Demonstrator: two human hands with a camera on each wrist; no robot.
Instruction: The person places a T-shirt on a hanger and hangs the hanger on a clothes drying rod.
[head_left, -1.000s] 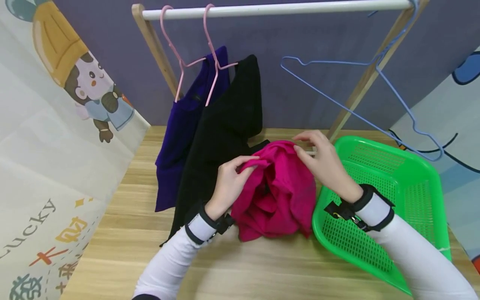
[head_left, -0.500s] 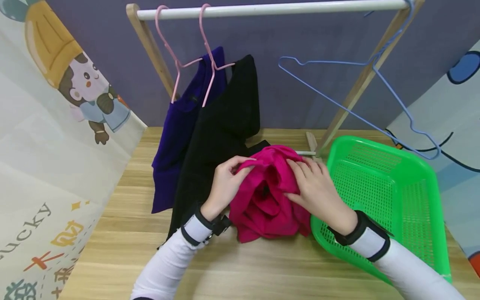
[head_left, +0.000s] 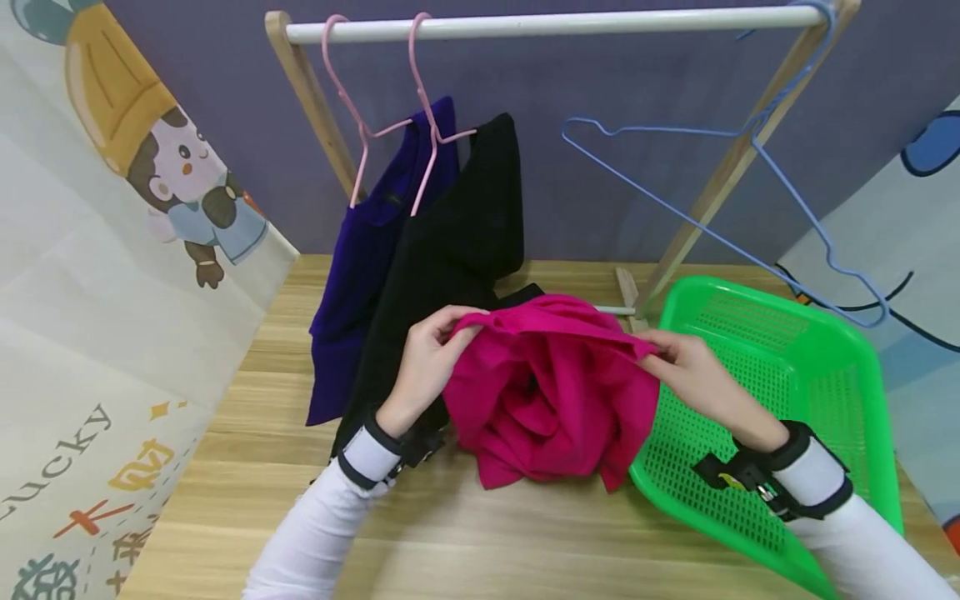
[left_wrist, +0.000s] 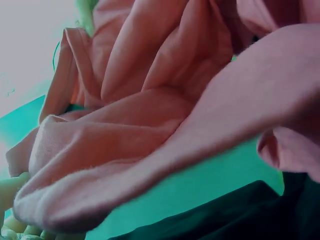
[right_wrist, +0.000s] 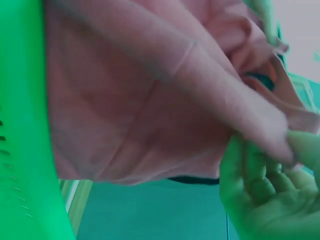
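Observation:
A bunched magenta garment [head_left: 555,392] lies on the wooden table, its upper edge drawn out between both hands. My left hand [head_left: 426,358] pinches that edge at its left end. At the right end, my right hand [head_left: 693,375] pinches the same edge between thumb and fingers. The right wrist view shows the fingers [right_wrist: 255,175] curled under the cloth [right_wrist: 165,100], which looks pinkish there. In the left wrist view the cloth [left_wrist: 150,135] hangs in folds, and only part of the hand shows at the lower left corner. What kind of garment it is cannot be told.
A white rail [head_left: 555,23] on wooden posts spans the back. Pink hangers [head_left: 425,108] carry a dark blue garment [head_left: 352,300] and a black garment [head_left: 450,242] at left. A blue hanger [head_left: 675,129] hangs at right, above a green basket [head_left: 862,417] beside my right forearm.
My right hand first came down onto the cloth, then took its edge and moved right. The left hand shifted slightly left, keeping its pinch. The upper edge is now stretched wider.

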